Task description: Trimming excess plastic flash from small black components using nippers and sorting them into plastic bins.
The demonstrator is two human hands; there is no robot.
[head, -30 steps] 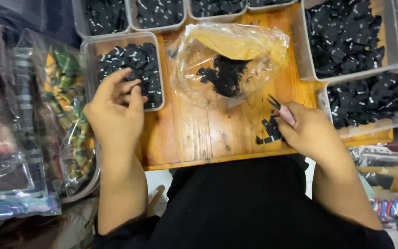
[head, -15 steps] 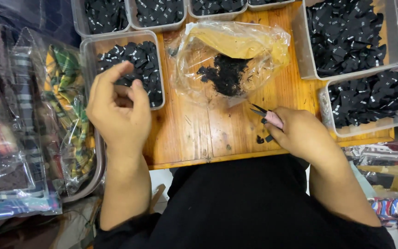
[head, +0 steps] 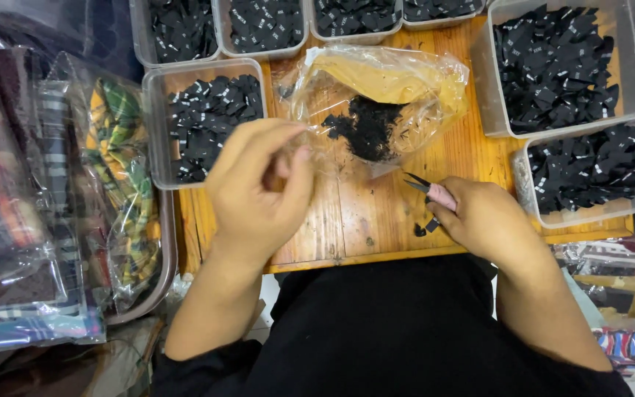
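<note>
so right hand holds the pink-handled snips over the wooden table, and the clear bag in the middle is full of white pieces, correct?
Not quite. The head view shows the right hand holding the pink-handled snips over the wooden table, but the clear bag in the middle holds black pieces, not white.

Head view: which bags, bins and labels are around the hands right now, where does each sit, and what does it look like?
Clear plastic bag: centre of the wooden table, crumpled, holding loose black labels.
Left bin: clear, rectangular, beside the left hand, part full of black labels.
Two right bins: clear, stacked with black labels.
Back bins: clear, along the far edge.
Wrapped fabric packs: left, plaid green-yellow.
Snips: pink-handled, in the right hand.
</note>
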